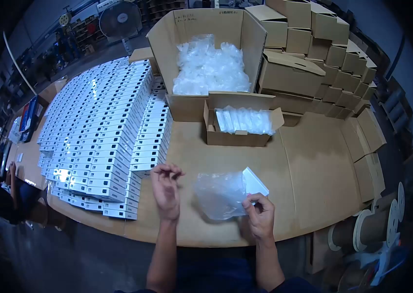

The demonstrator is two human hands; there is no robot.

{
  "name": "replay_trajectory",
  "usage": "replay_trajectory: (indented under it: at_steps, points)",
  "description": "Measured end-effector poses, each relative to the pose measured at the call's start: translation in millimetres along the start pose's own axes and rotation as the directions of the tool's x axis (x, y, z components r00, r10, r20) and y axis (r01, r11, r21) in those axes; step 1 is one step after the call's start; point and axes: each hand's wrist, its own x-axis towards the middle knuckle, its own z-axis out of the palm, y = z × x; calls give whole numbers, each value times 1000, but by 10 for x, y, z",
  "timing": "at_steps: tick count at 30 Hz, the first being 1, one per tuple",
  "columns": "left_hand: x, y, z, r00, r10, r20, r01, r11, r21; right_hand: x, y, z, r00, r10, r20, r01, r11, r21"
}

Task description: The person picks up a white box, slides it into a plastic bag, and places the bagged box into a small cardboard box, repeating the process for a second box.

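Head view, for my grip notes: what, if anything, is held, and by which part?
Right hand pinches the bag by its right edge, perhaps the white box too; left hand holds nothing.

"How's the light?"
"Bluish: bright over the table [323, 195], dim around it."
"Glare?"
"White spots on the boxes [85, 146] at the table's left; faint sheen on the bag [218, 195]."
"Distortion?"
"The table's edge bows; corners go black."

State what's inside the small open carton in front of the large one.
The small open carton holds a row of white items wrapped in clear plastic. Their lower parts and the carton's floor are covered from view.
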Motion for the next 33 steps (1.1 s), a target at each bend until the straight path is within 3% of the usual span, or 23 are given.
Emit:
replay_trajectory:
  at_steps: [1,2,5,8,11,12,15,18,22,25,29,33]
  points:
    - [-61,-2,72,998,-36,-49,34,998,-52,6,21,-4,1000,-28,0,28,1000,-6]
    - [-206,-89,15,972,-212,97,231,939,-257,8,56,-6,999,-55,0,55,998,-12]
    - [-488,-121,-13,866,-330,375,315,944,102,33,53,38,994,-110,20,110,994,-19]
    - [-479,-118,81,818,-519,250,544,838,-41,26,7,31,984,-177,29,180,979,-101]
    - [-474,-118,6,802,-477,359,504,863,21,70,41,-48,984,-168,51,172,980,-100]
    - [-494,-149,43,842,-427,329,446,895,18,64,52,-68,988,-144,61,149,985,-83]
    - [-475,3,114,862,-374,343,290,918,272,68,1,-34,971,-191,145,211,968,-139]
    - [-590,-125,122,896,-379,233,361,925,115,71,-12,28,958,-249,143,270,950,-154]
    - [-549,-50,43,915,-324,239,225,903,365,193,-107,-174,990,-138,-39,131,983,-130]
    - [-514,14,0,916,-291,276,168,904,394,402,-266,-171,881,-451,-142,444,892,-80]
    - [-464,132,-2,879,-274,389,89,898,432,600,-590,-210,820,-572,7,571,818,-65]
    - [-469,145,-30,854,-303,422,68,871,486,710,-692,-140,811,-561,169,558,827,68]
